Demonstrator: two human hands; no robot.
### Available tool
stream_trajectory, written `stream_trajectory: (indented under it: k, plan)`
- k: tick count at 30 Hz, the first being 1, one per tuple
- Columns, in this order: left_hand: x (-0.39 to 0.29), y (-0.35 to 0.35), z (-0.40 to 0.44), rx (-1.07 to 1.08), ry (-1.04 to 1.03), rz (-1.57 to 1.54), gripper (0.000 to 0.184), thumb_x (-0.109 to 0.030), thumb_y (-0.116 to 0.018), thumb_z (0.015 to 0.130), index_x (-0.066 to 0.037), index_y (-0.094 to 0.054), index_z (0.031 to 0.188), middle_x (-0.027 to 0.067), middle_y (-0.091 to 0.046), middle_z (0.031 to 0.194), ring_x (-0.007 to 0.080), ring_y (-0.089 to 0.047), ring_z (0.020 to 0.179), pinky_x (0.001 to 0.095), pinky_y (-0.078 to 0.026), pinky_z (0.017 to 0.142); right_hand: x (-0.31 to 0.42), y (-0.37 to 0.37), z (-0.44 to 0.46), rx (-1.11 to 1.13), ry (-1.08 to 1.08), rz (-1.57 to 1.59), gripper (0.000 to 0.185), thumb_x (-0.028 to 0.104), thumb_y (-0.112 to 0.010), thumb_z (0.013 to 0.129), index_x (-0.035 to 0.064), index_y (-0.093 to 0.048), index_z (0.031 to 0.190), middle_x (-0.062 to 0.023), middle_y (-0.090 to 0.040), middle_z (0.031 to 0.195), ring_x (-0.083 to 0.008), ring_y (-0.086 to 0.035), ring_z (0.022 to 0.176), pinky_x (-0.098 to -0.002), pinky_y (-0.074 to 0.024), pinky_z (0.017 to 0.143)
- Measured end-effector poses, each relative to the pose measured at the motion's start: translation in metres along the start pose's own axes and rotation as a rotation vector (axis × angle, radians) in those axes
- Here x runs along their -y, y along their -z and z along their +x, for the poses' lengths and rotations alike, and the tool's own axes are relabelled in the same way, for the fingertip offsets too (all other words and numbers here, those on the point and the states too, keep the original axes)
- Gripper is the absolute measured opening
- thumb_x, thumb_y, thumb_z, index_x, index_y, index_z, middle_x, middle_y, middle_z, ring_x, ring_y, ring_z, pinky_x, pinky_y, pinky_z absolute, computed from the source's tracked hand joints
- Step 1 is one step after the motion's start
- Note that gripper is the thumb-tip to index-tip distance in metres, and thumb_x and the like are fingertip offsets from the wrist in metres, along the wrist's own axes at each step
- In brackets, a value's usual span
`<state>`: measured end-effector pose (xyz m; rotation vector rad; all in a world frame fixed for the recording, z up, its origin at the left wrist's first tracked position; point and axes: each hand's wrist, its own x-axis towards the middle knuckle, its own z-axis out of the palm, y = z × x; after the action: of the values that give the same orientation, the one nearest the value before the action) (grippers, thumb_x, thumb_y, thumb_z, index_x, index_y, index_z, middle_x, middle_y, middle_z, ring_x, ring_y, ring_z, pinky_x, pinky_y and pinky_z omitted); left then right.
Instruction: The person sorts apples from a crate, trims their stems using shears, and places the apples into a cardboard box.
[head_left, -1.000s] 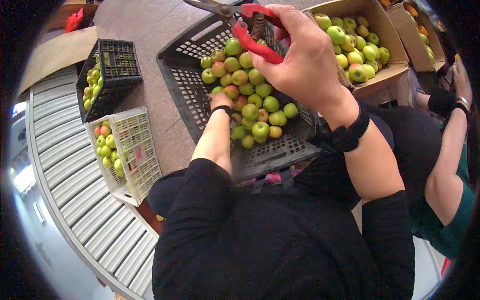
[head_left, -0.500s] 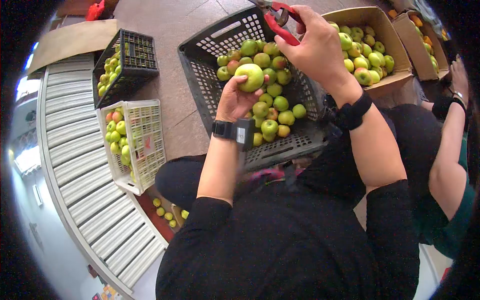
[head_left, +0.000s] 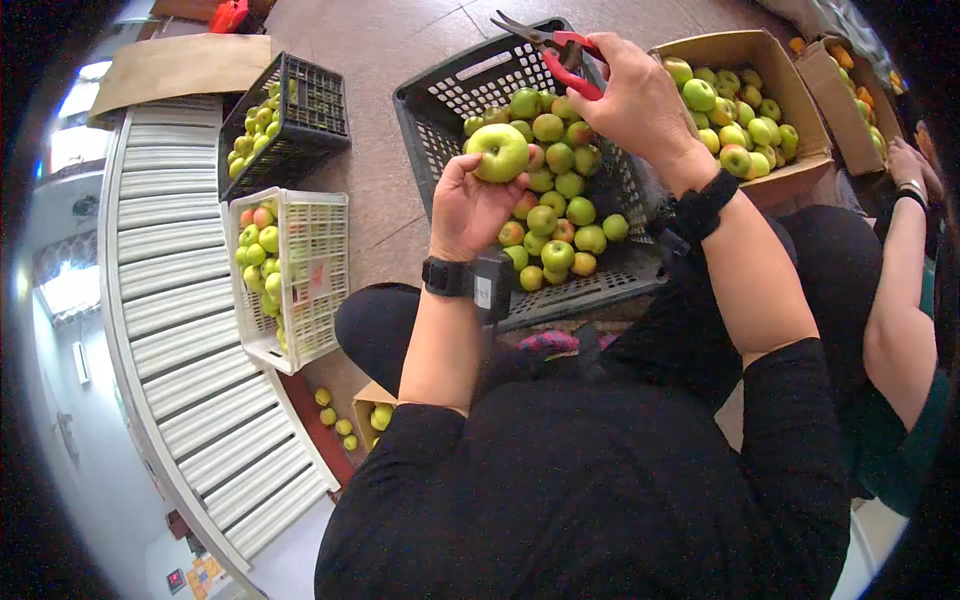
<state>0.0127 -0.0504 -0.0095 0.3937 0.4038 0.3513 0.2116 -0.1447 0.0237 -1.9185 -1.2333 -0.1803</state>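
A large yellow-green apple (head_left: 499,152) is held up in my left hand (head_left: 472,212), thumb and fingers around it. Its stem hollow faces up toward me. My right hand (head_left: 640,100) grips red-handled pruning shears (head_left: 566,62), whose dark blades point up and left, away from the apple. Beneath both hands stands a black plastic crate (head_left: 412,110), tilted in view, with many green and reddish apples (head_left: 558,256) lying in it. The held apple hides some of them.
At right stands a cardboard box (head_left: 815,110) of apples, and beyond it another cardboard box (head_left: 835,95). A white crate (head_left: 318,270) and a black crate (head_left: 310,125) of apples stand by a roller conveyor (head_left: 190,330). A co-worker's arm (head_left: 895,290) is at far right.
My left hand has turned the apple so its stem hollow shows. The shears have swung so their blades come fully into view. The whole scene has shifted slightly right and down.
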Motion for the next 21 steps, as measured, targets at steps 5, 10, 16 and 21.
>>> stream_trajectory:
  k: [5,10,16,21]
  plan:
    - [-0.001,0.000,-0.004,-0.042,-0.067,-0.020,0.058,-0.041,-0.047,0.087,0.003,-0.040,0.124,0.0170,-0.046,0.123,0.0303,-0.047,0.111,0.0348,-0.047,0.074,0.003,0.006,0.000,0.034,-0.048,0.010,0.043,0.019,-0.068,0.065,0.0044,-0.054,0.104,-0.0151,-0.060,0.091,-0.0302,-0.059,0.082,-0.0372,-0.0474,0.075]
    - [-0.001,0.000,-0.006,0.216,0.032,-0.319,0.058,-0.049,-0.057,0.080,-0.001,-0.047,0.112,0.0083,-0.049,0.098,0.0191,-0.052,0.088,0.0271,-0.038,0.052,0.001,0.005,0.001,0.018,-0.060,0.055,0.043,0.020,-0.068,0.065,0.0044,-0.055,0.103,-0.0146,-0.061,0.094,-0.0298,-0.060,0.088,-0.0370,-0.0474,0.077]
    - [0.006,0.005,-0.002,0.317,0.063,-0.551,0.061,-0.055,-0.050,0.083,-0.001,-0.045,0.111,0.0096,-0.052,0.102,0.0232,-0.055,0.090,0.0272,-0.041,0.051,0.000,0.008,0.001,0.017,-0.054,0.054,0.043,0.021,-0.067,0.065,0.0042,-0.055,0.103,-0.0142,-0.061,0.093,-0.0296,-0.060,0.088,-0.0362,-0.0480,0.076]
    - [0.010,-0.002,0.016,0.174,0.108,-0.284,0.055,-0.053,-0.049,0.084,-0.005,-0.048,0.111,0.0111,-0.053,0.108,0.0252,-0.054,0.097,0.0293,-0.041,0.057,0.002,0.009,0.000,-0.052,-0.020,0.110,0.040,0.025,-0.068,0.065,0.0052,-0.058,0.098,-0.0159,-0.061,0.090,-0.0318,-0.060,0.084,-0.0382,-0.0483,0.074]
